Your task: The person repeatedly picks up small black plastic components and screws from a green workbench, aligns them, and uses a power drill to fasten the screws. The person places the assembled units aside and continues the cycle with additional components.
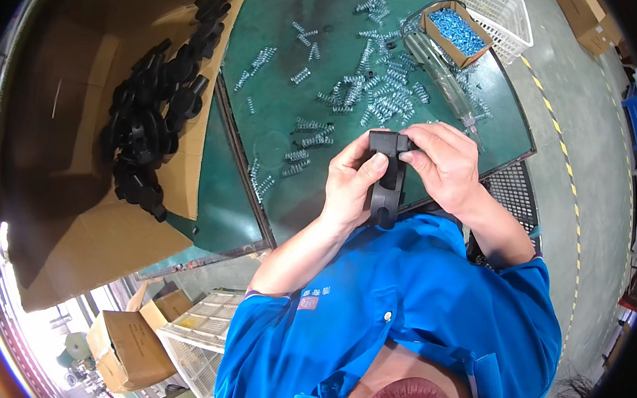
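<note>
Close to my body, over the table's near edge, my left hand (351,181) grips a black plastic part (387,197) with a blocky upper end and a curved lower end. The thumb presses on its face. My right hand (445,164) pinches at the upper right of the same part, where a small dark piece (408,144) shows between thumb and fingers; its shape is mostly hidden. Just beyond my hands lie many loose metal coil springs (390,92) in a heap. A power screwdriver (444,82) lies at the right, its tip near my right hand.
A small carton of blue screws (459,32) stands at the far right, beside a white plastic basket (501,19). On the left, a large cardboard box (71,105) holds several black plastic parts (152,122). The green table (260,138) has a seam. A white crate (199,332) stands lower left.
</note>
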`<state>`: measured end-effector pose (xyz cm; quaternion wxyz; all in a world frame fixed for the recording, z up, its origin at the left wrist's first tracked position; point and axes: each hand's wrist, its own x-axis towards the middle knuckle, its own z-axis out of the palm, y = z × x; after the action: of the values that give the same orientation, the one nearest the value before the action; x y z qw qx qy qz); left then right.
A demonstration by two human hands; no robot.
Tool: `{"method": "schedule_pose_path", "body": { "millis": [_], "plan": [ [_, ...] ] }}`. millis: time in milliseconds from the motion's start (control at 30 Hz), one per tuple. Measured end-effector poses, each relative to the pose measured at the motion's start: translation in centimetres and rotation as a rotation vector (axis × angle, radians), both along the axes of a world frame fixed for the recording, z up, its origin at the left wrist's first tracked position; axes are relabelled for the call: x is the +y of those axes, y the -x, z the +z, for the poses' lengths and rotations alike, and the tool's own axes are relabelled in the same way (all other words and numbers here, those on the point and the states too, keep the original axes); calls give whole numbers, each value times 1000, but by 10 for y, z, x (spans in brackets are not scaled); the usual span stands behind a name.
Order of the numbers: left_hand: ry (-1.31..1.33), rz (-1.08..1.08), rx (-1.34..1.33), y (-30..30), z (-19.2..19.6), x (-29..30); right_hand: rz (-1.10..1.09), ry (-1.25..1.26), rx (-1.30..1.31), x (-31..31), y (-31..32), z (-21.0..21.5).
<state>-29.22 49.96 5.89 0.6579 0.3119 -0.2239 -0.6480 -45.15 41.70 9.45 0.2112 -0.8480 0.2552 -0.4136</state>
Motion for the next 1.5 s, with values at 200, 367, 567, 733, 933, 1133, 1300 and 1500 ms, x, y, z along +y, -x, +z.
{"method": "schedule_pose_path", "body": {
  "millis": [200,367,567,733,933,1133,1300,1500],
  "plan": [
    [84,-74,-481,-16,-5,-16,57,-38,4,-12,9,-13],
    [97,-291,-1009,-27,-13,-24,180,102,160,-30,26,-55],
    [245,-253,-1629,-16,-28,-39,39,335,281,-30,21,-98],
    [301,-209,-1838,-8,-42,-38,22,155,581,-37,28,-92],
    [366,-223,-1918,-5,-33,-37,-510,90,612,-111,49,-62],
    [370,-211,-1922,-4,-34,-41,-528,-127,860,-127,37,-81],
    [380,-188,-1904,-6,-38,-39,-377,-381,378,-119,51,-57],
    [390,-161,-1844,-10,-46,-38,203,-640,-588,-73,43,-31]
  ]
}}
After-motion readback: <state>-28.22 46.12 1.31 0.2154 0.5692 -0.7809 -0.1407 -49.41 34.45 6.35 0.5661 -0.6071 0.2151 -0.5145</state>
